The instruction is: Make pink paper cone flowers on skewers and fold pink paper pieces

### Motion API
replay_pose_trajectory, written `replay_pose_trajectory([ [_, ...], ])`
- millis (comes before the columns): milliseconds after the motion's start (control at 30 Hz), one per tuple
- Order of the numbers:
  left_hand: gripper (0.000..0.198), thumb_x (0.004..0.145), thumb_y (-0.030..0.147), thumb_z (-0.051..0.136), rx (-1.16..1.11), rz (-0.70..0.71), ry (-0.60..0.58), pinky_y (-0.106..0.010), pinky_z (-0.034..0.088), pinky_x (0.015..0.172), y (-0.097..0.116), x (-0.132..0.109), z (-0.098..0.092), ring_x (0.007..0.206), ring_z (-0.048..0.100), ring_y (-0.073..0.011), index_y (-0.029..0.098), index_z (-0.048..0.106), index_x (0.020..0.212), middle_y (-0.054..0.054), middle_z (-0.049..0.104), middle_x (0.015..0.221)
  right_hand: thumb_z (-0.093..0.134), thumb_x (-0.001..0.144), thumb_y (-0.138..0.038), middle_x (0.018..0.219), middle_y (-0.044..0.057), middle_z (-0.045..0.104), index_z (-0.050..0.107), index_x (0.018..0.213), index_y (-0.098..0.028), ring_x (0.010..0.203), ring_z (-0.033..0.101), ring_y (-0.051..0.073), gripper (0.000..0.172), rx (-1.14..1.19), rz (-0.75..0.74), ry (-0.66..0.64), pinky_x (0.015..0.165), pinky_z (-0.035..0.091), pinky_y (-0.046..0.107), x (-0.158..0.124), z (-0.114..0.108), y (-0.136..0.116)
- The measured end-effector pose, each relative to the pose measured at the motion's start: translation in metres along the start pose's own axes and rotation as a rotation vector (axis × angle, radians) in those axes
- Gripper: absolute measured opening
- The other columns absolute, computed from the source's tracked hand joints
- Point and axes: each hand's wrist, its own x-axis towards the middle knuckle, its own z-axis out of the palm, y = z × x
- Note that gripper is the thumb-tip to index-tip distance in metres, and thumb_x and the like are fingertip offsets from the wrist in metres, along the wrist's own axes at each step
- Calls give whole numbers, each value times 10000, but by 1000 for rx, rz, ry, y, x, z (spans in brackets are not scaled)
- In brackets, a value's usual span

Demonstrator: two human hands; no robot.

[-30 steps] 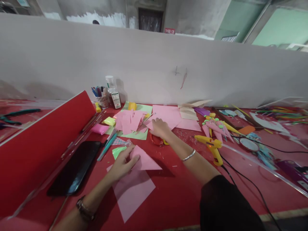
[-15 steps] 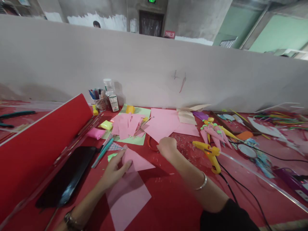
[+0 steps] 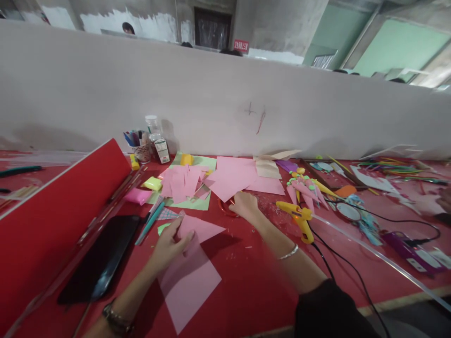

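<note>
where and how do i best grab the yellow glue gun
Probably by the handle of the yellow glue gun, coming from the near side: the handle juts toward the viewer, while the nozzle points off to the left, away from that grip.

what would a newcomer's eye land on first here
Probably the large red board slanting along the left side. Next, the bright yellow glue gun on the red tabletop, right of the right hand. Then, nearer the middle, the pink paper triangle that the left hand holds over a pink sheet.
</note>
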Motion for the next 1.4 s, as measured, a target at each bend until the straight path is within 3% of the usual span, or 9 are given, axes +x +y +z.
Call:
replay_pose_trajectory([
  [200,278,611,366,538,44,71,-24,-201,379,342,-13,2,-3,358,464,-99,157,533,795,54,476,498,527,603,-311,826,132,640,605,777,-137,778,593,255,258,96,-26,-40,579,380,275,-9,-12,9],
  [400,304,633,378,549,91,118,32,-229,439,475,-16,2,-5,581,566,-171,152,577,834,14,524,534,402,658,-304,485,-5,464,411,491,-175,445,425,93,211,319,-120,-169,440,273,224,-32,-25,42],
  [500,301,638,377,537,67,128,38,-238,453,522,-11,0,-5,631,571,-169,161,577,844,0,574,622,368,658,-354,409,-55,340,325,474,-190,370,288,54,250,846,-221,-383,393,230,207,-45,-26,58],
  [667,352,603,397,529,-69,73,34,-255,468,554,-3,4,-9,650,566,-163,148,563,849,-23,616,735,455,593,-331,419,-53,348,355,441,-175,376,281,42,239,1141,-325,-536,375,227,195,-70,-23,63],
  [800,371,584,396,562,-191,66,94,-274,482,615,-2,11,-17,723,582,-181,133,568,846,-51,628,799,505,581,-277,484,-57,394,426,600,-172,409,318,47,132,1273,-389,-450,397,251,192,-91,-20,48],
  [967,291,607,401,571,-224,73,39,-244,468,470,12,19,-34,478,531,-120,145,569,746,11,570,568,499,615,-230,595,-26,498,448,761,-174,512,433,75,165,1358,-436,-282,488,344,215,-103,-9,24],
  [1067,236,634,378,570,-87,130,-145,-214,432,423,32,22,-48,431,503,-101,158,574,721,18,565,568,517,617,-233,556,-33,488,445,688,-172,487,428,71,118,1352,-333,-157,472,343,215,-97,-4,9],
  [1167,202,635,371,586,165,159,-325,-183,348,363,50,26,-60,381,445,-85,176,537,610,47,500,486,552,610,-281,585,-20,500,446,651,-172,492,446,76,157,1382,-274,-149,458,357,221,-87,-3,-5],
  [1400,422,539,411,620,374,219,-246,-219,399,441,69,43,-59,539,568,-177,172,622,887,-22,643,683,616,532,-293,623,-30,462,350,564,-194,593,446,96,286,1567,-428,-18,578,386,267,-56,-14,-40],
])
